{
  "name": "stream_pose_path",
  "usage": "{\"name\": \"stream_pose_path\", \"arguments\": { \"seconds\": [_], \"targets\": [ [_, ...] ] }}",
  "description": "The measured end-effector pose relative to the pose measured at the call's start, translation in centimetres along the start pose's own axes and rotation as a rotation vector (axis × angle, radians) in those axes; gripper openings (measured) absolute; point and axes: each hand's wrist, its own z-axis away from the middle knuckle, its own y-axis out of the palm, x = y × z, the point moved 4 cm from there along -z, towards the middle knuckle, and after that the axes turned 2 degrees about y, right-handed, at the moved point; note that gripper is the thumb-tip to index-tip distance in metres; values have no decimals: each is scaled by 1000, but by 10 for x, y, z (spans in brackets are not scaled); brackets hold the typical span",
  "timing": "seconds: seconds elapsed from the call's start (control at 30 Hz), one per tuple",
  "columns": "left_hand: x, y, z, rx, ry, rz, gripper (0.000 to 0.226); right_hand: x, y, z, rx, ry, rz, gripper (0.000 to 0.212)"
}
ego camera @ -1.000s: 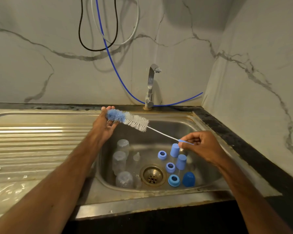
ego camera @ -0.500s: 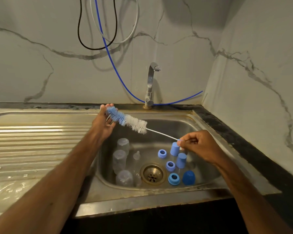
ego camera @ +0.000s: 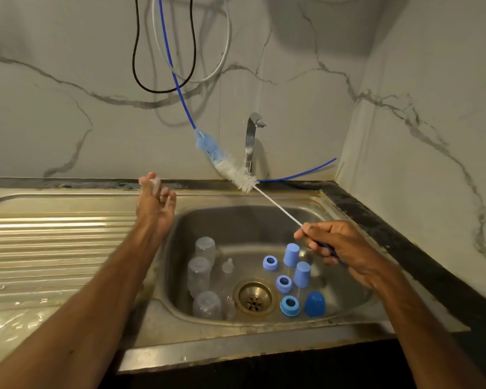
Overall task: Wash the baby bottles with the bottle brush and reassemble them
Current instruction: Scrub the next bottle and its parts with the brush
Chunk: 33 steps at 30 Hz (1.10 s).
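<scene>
Fingers of right hand [ego camera: 338,248] grip bottle brush [ego camera: 228,169] handle; left hand [ego camera: 155,204] fingers loosely spread.

Blue-tipped, white-bristled brush [ego camera: 225,164]; blue caps [ego camera: 291,254] below the right hand [ego camera: 340,248]; clear bottles [ego camera: 205,247] below the left hand [ego camera: 155,209]; grey-veined white wall [ego camera: 68,136].
</scene>
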Motion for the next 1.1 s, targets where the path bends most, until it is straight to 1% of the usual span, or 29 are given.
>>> {"name": "stream_pose_path", "arguments": {
  "seconds": [0.07, 0.13, 0.23, 0.33, 0.4, 0.47, 0.63, 0.8, 0.9, 1.03, 1.1],
  "targets": [
    [16, 13, 10, 63, -54, -111, 24, 3, 3, 0, 0, -5, -5, 26],
    [33, 31, 25, 167, -108, -211, 29, 4, 9, 0, 4, 22, -6, 22],
    [55, 46, 48, 230, -198, -225, 40, 2, 17, -2, 28, 74, -11, 21],
    [60, 46, 59, 193, -239, -110, 44, -3, 20, -8, 40, 136, 57, 27],
    [57, 45, 61, 166, -249, -39, 45, -5, 24, -11, 95, 177, 39, 28],
    [54, 44, 61, 151, -255, -18, 48, -5, 34, -11, 133, 166, 1, 26],
    [62, 43, 68, 122, -284, -134, 45, -8, 58, -12, 55, 78, 25, 32],
    [71, 47, 70, 145, -287, -32, 53, 1, 76, -25, 25, 66, -19, 36],
    [69, 42, 62, 138, -252, -44, 46, 4, 81, -35, 3, 103, -66, 39],
    [59, 28, 45, 54, -188, -55, 36, -3, 90, -26, 64, 139, -50, 39],
    [58, 27, 44, 75, -203, -84, 32, -2, 92, -23, 63, 136, -34, 40]
  ]
}}
